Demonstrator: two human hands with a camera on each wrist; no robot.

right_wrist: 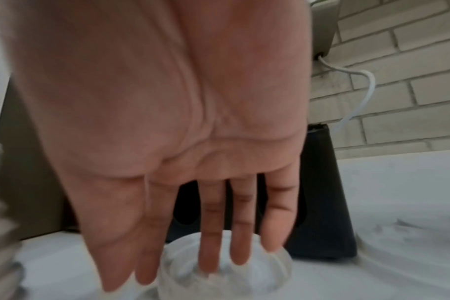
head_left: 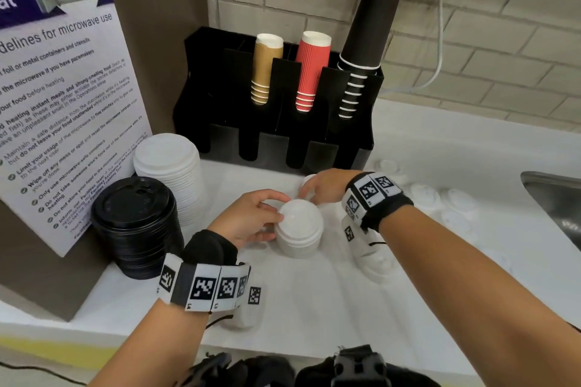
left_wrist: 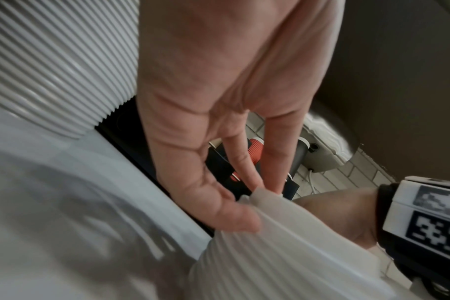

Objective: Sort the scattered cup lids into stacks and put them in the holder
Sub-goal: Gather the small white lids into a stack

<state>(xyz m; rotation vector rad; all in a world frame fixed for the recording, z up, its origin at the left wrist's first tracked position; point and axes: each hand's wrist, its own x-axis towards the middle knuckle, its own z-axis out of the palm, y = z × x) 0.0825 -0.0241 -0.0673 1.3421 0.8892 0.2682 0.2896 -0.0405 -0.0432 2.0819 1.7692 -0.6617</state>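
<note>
A short stack of small white lids (head_left: 300,231) stands on the white counter (head_left: 314,308) in front of the black holder (head_left: 276,141). My left hand (head_left: 276,214) grips it, thumb on the top lid and fingers round the side; the left wrist view shows the fingertips on the stack's ribbed edge (left_wrist: 283,253). My right hand (head_left: 306,192) reaches just behind the stack with straight fingers over a single small white lid (head_left: 309,180). In the right wrist view those fingers (right_wrist: 211,243) hang over that lid (right_wrist: 265,268), holding nothing.
A tall stack of large white lids (head_left: 169,166) and a stack of black lids (head_left: 135,223) stand at the left by a microwave sign (head_left: 63,104). The holder carries paper cups. Several small white lids (head_left: 440,201) lie scattered at the right, near a steel sink (head_left: 553,198).
</note>
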